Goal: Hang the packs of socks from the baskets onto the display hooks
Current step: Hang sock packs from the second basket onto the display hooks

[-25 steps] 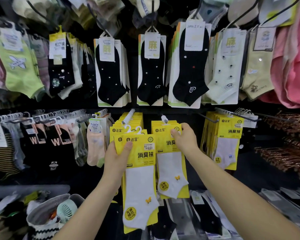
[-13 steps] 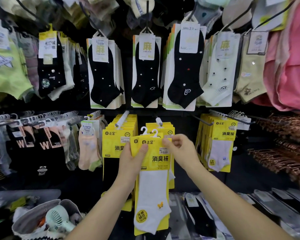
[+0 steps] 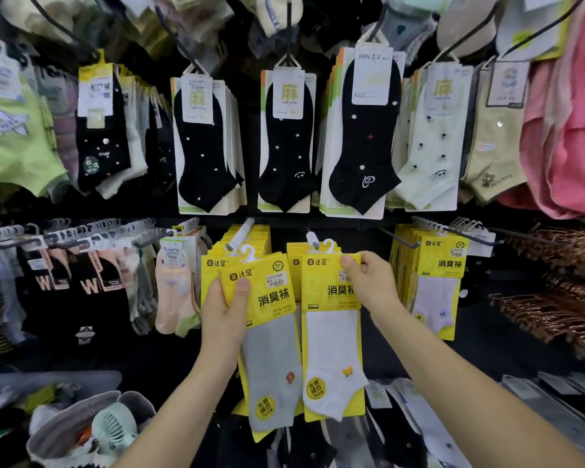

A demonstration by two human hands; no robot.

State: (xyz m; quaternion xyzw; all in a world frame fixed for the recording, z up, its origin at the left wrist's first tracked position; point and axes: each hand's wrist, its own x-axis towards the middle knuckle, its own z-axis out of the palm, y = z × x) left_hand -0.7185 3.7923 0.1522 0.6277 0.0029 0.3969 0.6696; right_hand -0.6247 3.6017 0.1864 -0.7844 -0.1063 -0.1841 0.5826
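The left hand (image 3: 225, 319) holds a tilted pack (image 3: 271, 336) just left of the pack (image 3: 331, 332) in the right hand (image 3: 368, 282). Two hooks (image 3: 240, 234) jut out above them, hung packs (image 3: 436, 285) to the right.

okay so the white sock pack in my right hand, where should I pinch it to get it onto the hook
Pinch the white sock pack at the stiff yellow header card, just under its white hanger loop, coming from the right edge as the right hand does now. The card is flat and rigid and the sock below is soft, so a high grip probably steers the loop best onto the hook.
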